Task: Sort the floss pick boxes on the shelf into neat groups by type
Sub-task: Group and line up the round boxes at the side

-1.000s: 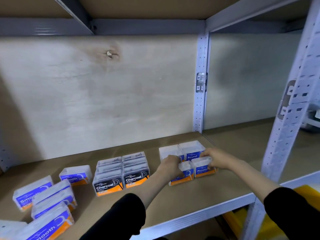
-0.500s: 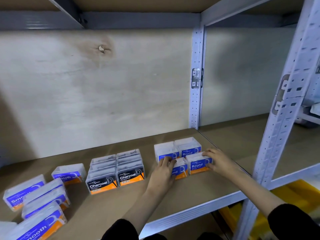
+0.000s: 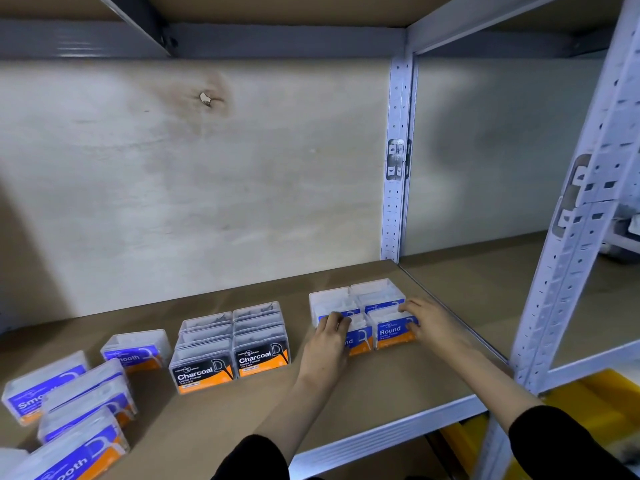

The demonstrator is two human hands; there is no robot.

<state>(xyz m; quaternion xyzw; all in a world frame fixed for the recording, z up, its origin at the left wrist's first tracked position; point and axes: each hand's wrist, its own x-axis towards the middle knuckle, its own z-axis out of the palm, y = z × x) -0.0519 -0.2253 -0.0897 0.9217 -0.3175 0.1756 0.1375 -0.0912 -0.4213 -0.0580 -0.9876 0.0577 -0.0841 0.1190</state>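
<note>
Squaring up the Round boxes [image 3: 394,329] at the right end of the shelf [image 3: 381,379], the left hand [image 3: 325,344] and right hand [image 3: 433,323] press flat against the block's sides, fingers extended, neither grip closed on a box. These look light, rigid, slick plastic; best held by the short ends. Charcoal boxes [image 3: 232,348] sit grouped nearby. Smooth boxes [image 3: 69,396] lie scattered left. Bare board remains in front; the shelf's right edge lies close.

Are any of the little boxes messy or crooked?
Yes. The clear blue-and-orange "Smooth" floss boxes at the shelf's left end lie tilted and scattered, not lined up. The black-label "Charcoal" boxes and the blue "Round" boxes sit in tidy blocks.
</note>
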